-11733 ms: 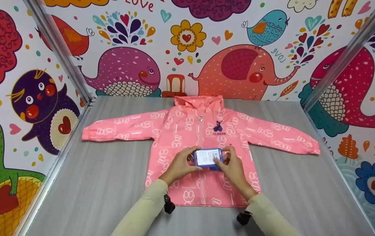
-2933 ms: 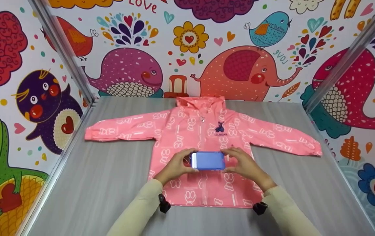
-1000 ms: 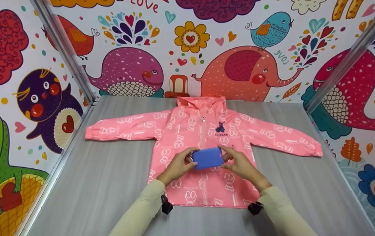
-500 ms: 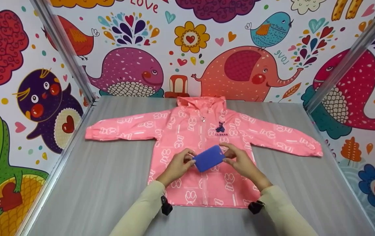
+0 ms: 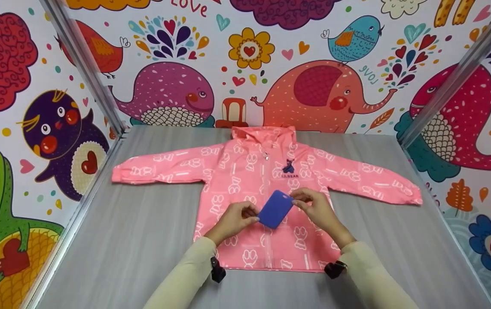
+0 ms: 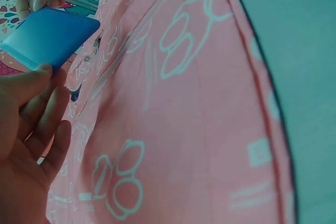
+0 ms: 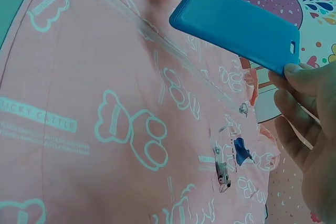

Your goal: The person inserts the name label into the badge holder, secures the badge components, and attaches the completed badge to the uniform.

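A blue ID card holder (image 5: pixel 275 209) with a slot near one end is held tilted above the front of a pink jacket (image 5: pixel 245 171), its plain back facing the head camera. My left hand (image 5: pixel 236 219) pinches its lower left corner between thumb and finger. At the slotted upper end, my right hand (image 5: pixel 318 210) pinches the other corner. The slot shows clearly on the card holder (image 7: pixel 236 27) in the right wrist view. There, a small metal clip (image 7: pixel 223 174) sits on the jacket's chest near a dark bear print (image 7: pixel 241 151).
The jacket lies face up, zipped, sleeves spread, on a grey wood-grain table (image 5: pixel 150 223). Cartoon-printed walls (image 5: pixel 245 64) stand behind and at both sides. Metal posts (image 5: pixel 86 68) mark the back corners.
Earlier the holder's white card face showed; its blue back shows now. Over the last second the holder has rotated from nearly level to a steep slant, the right-hand end up.
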Action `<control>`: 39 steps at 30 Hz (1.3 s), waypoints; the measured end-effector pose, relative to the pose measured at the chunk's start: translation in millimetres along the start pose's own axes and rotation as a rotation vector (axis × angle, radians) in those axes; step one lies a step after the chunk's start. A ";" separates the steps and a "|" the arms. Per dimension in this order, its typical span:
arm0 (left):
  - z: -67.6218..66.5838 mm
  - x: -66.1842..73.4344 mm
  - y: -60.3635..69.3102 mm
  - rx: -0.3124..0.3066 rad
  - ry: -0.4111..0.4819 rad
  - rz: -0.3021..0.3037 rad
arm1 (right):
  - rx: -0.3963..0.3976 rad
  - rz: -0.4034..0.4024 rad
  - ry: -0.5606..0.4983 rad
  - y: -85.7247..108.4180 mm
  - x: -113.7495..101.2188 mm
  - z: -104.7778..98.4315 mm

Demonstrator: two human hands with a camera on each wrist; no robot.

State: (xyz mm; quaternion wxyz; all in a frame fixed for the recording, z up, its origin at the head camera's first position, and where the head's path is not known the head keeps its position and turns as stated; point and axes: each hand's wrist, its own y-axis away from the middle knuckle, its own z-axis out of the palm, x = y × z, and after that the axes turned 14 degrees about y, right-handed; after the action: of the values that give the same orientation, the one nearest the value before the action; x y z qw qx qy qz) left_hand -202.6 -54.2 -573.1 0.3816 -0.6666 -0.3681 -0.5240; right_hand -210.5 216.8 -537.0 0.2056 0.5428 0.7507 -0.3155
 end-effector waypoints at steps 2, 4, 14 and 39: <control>0.8 0.0 0.3 -0.014 0.006 -0.009 | 0.004 0.018 -0.005 -0.5 -0.8 -0.1; 1.5 -0.5 0.2 -0.023 0.006 -0.015 | 0.005 0.033 -0.013 -1.1 -1.0 0.1; 1.9 -3.3 0.0 0.021 -0.042 0.030 | 0.036 0.037 -0.085 0.4 -17.5 -4.7; 14.2 -3.0 -0.1 0.029 0.096 0.085 | 0.002 0.175 -0.006 1.9 -20.4 9.7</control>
State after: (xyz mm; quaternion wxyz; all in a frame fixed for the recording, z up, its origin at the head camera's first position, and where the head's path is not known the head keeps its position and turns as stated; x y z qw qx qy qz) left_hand -197.2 -41.7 -578.3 0.4301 -0.6502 -0.3283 -0.5333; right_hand -202.3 196.5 -531.1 0.2340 0.6054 0.6996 -0.2986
